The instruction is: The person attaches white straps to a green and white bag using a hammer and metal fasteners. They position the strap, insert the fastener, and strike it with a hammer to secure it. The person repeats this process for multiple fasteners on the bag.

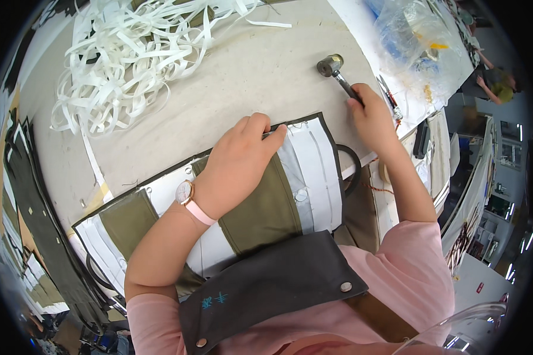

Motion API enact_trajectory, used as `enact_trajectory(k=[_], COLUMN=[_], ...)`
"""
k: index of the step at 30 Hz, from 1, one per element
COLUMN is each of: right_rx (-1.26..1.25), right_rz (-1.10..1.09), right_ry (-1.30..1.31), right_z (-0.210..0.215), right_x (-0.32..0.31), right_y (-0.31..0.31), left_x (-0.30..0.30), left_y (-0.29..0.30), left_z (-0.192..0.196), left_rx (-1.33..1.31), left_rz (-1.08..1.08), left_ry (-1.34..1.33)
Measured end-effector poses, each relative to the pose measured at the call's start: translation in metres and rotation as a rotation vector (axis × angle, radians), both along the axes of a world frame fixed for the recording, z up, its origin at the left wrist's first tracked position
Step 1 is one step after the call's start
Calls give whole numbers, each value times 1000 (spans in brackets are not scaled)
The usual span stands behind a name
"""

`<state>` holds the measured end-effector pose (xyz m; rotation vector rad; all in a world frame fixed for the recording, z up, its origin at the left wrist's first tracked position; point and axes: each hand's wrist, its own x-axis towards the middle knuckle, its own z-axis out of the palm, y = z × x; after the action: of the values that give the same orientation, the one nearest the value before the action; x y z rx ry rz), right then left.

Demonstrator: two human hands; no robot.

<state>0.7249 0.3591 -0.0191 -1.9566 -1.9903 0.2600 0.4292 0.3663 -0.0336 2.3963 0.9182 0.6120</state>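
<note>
The table (260, 68) is covered by straps (124, 71) at upper left, plastic (411, 44) is seen at upper right and a room (500, 195) far right, while the central panel (260, 204), partly hidden by the left forearm (163, 242), is pinched by the left hand (240, 157), the hammer (344, 86) above right being gripped by the right hand (373, 121)

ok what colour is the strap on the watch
The watch strap is pale pink, seen best in the head view.
</note>
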Motion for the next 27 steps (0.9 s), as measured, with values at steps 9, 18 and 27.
enact_trajectory(k=[9,18,27], right_rx=[-213,-417,-476], right_rz=[349,151,290], right_ry=[-42,7,-213], right_z=[38,91,110], right_x=[-52,-76,-93], right_y=[-30,-15,-3], left_x=[-12,-42,-154], left_y=[12,-1,-74], left_z=[-5,13,6], left_rx=[-155,-28,60], left_rz=[-35,19,139], left_ry=[-122,31,319])
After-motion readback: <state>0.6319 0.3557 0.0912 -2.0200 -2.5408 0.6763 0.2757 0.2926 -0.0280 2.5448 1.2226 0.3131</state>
